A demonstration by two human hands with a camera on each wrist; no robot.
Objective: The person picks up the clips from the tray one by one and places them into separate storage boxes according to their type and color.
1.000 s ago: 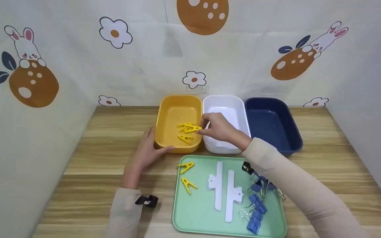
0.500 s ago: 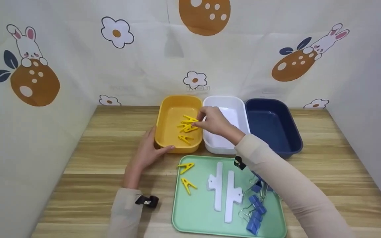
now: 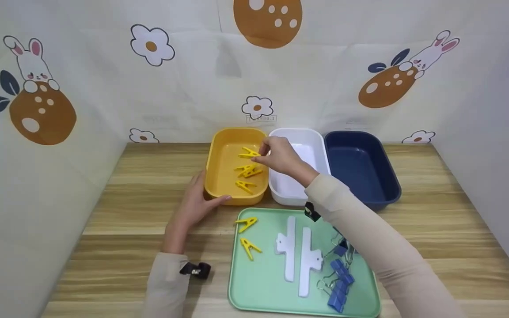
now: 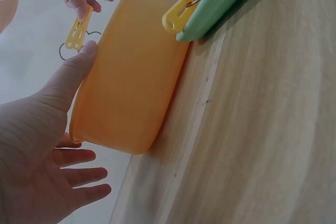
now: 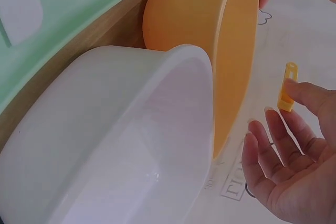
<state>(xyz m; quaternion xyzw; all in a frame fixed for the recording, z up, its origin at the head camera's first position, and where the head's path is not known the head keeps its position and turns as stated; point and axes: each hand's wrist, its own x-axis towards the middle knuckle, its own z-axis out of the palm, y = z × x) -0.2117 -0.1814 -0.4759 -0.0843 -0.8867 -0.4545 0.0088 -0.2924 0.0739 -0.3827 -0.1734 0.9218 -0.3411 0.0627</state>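
My right hand (image 3: 279, 155) pinches a yellow clothespin (image 3: 249, 153) between thumb and fingers, above the yellow bin (image 3: 208, 176). The right wrist view shows this clothespin (image 5: 287, 86) held clear of the bin's rim. Several more yellow clothespins (image 3: 245, 185) lie on the bin's floor. Against the bin's near left corner rests my left hand (image 3: 195, 198), its thumb along the front rim. Its fingers (image 4: 86, 177) look straight in the left wrist view. Two yellow clothespins (image 3: 250, 248) lie at the left of the green tray (image 3: 259, 291).
Right of the yellow bin stand a white bin (image 3: 296, 194) and a dark blue bin (image 3: 365, 172), all side by side. On the tray lie two white bar clips (image 3: 305, 265) and several blue binder clips (image 3: 338, 293), partly under the right sleeve. A printed cloth (image 3: 192, 88) hangs behind.
My right hand has moved away from me and slightly left over the yellow bin, carrying the clothespin. My left hand stays at the bin's corner.
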